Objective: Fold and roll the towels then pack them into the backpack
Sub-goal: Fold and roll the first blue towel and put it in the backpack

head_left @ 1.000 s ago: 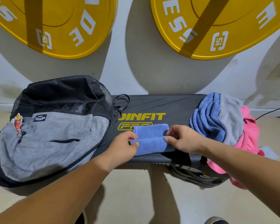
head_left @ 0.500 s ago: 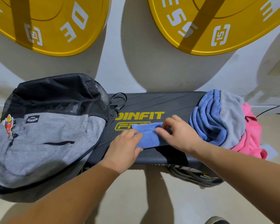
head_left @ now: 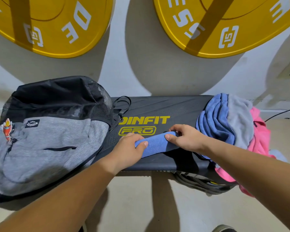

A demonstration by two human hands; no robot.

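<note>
The grey and black backpack (head_left: 45,144) lay on its side just left of your left grip (head_left: 127,149), its near part hanging past the worktop (head_left: 174,111) edge. The black worktop ran under both grips, its yellow lettering just beyond them. A pile of blue, grey and pink towels (head_left: 224,121) sat just right of your right grip (head_left: 186,138). Between the grips, the small blue towel (head_left: 155,144) lay rolled into a tube on the worktop. Your left grip curled round its left end and your right grip pinched its right end, thumbs on the near side.
</note>
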